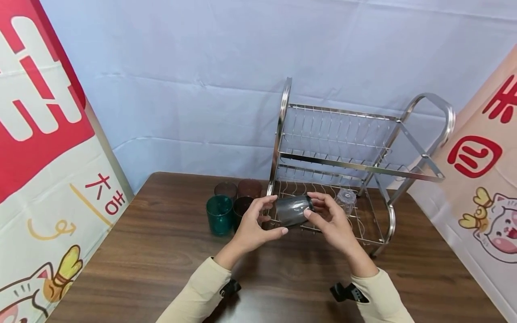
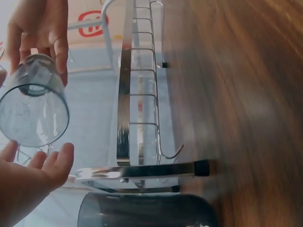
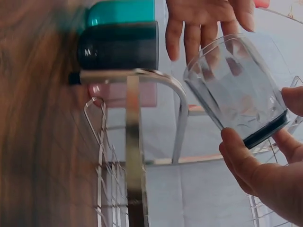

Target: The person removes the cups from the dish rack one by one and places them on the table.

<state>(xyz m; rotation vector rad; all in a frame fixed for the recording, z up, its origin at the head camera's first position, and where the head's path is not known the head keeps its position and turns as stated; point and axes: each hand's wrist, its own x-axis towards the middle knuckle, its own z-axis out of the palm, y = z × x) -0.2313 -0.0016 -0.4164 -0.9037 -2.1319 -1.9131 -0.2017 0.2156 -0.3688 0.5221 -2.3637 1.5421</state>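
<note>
A clear grey-tinted tumbler [image 1: 291, 211] is held on its side over the front of the rack, its mouth toward the left. My right hand [image 1: 334, 224] grips it by the thick base, thumb and fingers on opposite sides, as the right wrist view shows. The left hand [image 1: 252, 226] is beside the mouth with thumb and fingers spread apart. In the right wrist view the left hand's fingers [image 3: 191, 40] hang loosely by the rim. Seen from the left wrist, the tumbler's round rim [image 2: 34, 116] faces that hand.
A two-tier metal dish rack [image 1: 335, 161] stands at the back right, with a clear glass [image 1: 346, 200] on its lower tier. Left of it on the wooden table [image 1: 161, 251] are a teal cup [image 1: 218, 216], a reddish cup [image 1: 249, 187] and other dark cups [image 1: 225, 190]. A cloth wall [image 1: 181, 112] hangs behind.
</note>
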